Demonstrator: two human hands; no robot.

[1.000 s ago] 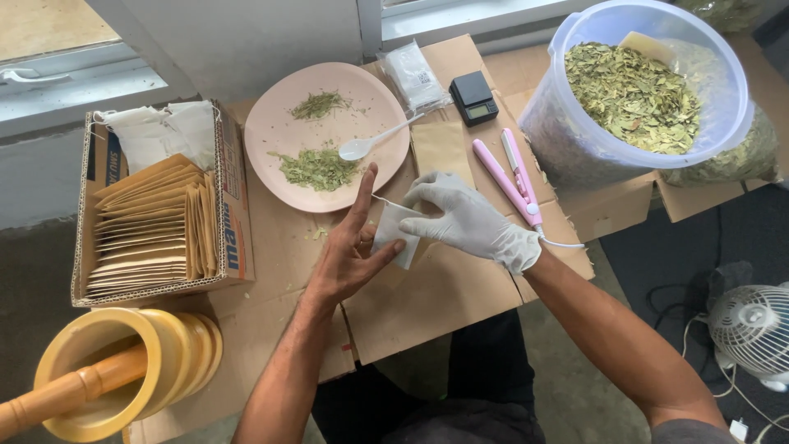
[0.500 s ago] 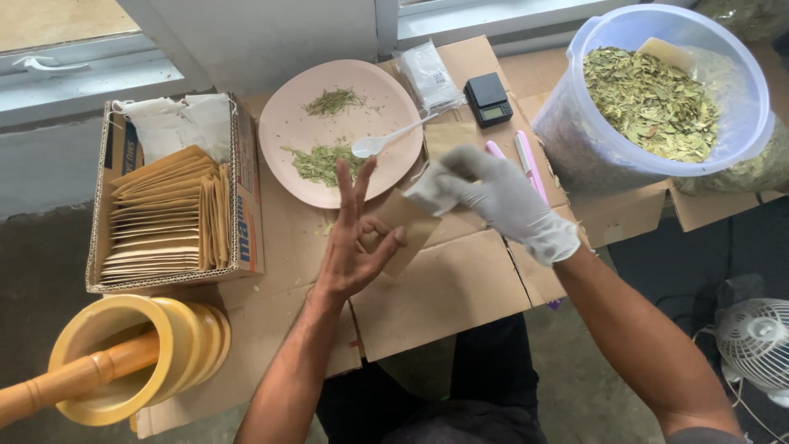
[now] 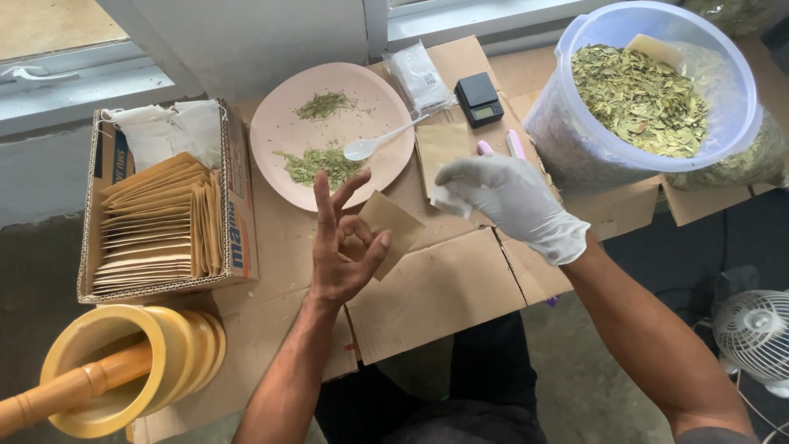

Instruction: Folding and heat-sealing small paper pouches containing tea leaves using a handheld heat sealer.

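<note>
A second ago my two hands worked together over one small paper piece; now they have come apart. My left hand (image 3: 345,251) has turned palm up, thumb and forefinger pinching a brown paper pouch (image 3: 391,226). My gloved right hand (image 3: 514,201) has drawn off to the right, holding a small white sachet (image 3: 448,197) at its fingertips.

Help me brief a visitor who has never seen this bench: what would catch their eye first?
Probably the big clear tub of dried green leaves at the far right, then the pink plate with two small leaf piles and a white spoon. In the middle, the bare left hand pinches a small brown packet beside the white-gloved right hand.
</note>
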